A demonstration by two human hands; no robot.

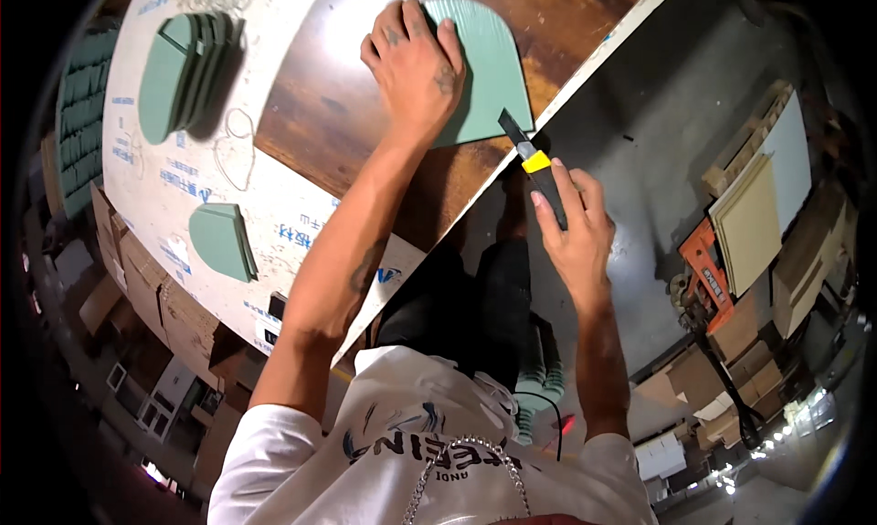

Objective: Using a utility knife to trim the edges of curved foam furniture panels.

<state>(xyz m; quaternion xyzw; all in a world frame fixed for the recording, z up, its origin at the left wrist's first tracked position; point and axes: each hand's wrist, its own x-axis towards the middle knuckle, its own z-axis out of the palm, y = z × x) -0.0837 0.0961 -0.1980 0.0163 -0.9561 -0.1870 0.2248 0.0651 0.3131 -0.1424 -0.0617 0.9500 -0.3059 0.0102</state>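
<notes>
A pale green panel (pixel 489 68), rounded at its far end and straight at its near end, lies on a brown wood-grain board (pixel 320 105). My left hand (pixel 413 68) grips its left side, thumb on the green face and fingers bent over toward the board. The panel's left edge is partly hidden under that hand. In my right hand (pixel 580 219) is a black and yellow utility knife (pixel 539 164), closed in the fingers. Its dark blade is extended and points up and left, over the panel's near right corner. I cannot tell whether the blade touches the panel.
Left on the white printed tabletop (pixel 301 191) are a stack of green rounded panels (pixel 169 82), smaller green pieces (pixel 222 242) and a loop of thin cord (pixel 239 141). The table edge runs diagonally beside my right hand. An orange pallet jack (pixel 708 274) and leaning boards (pixel 749 223) stand at right.
</notes>
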